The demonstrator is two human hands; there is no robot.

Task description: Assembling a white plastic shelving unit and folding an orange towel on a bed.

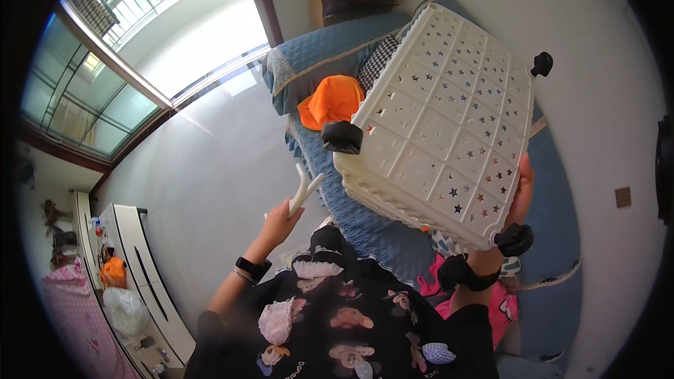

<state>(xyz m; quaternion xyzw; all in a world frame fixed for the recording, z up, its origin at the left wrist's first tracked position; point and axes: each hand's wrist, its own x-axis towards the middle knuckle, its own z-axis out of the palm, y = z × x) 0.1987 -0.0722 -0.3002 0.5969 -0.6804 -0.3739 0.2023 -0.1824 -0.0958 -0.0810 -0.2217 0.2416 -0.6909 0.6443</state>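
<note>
My left hand [281, 223] is closed around a white forked rod [304, 189], its two prongs pointing up and away from me. On the right, my right hand [521, 189] grips the near right side of a white plastic basket [447, 110]. The basket is tilted so that its underside, a ribbed panel with star-shaped holes, faces me. Black casters show at three corners: one at the left [342, 137], one at the near right [513, 239] and one at the far right [542, 63]. Most of my right hand's fingers are hidden behind the basket.
A sofa with a blue quilted cover [326, 168] runs behind the basket. On it lie an orange cloth [334, 100], a patterned cushion [376, 60] and pink fabric [503, 310]. A white cabinet [152, 284] stands left, near a glass sliding door [79, 95]. Grey tiles [205, 168] cover the floor.
</note>
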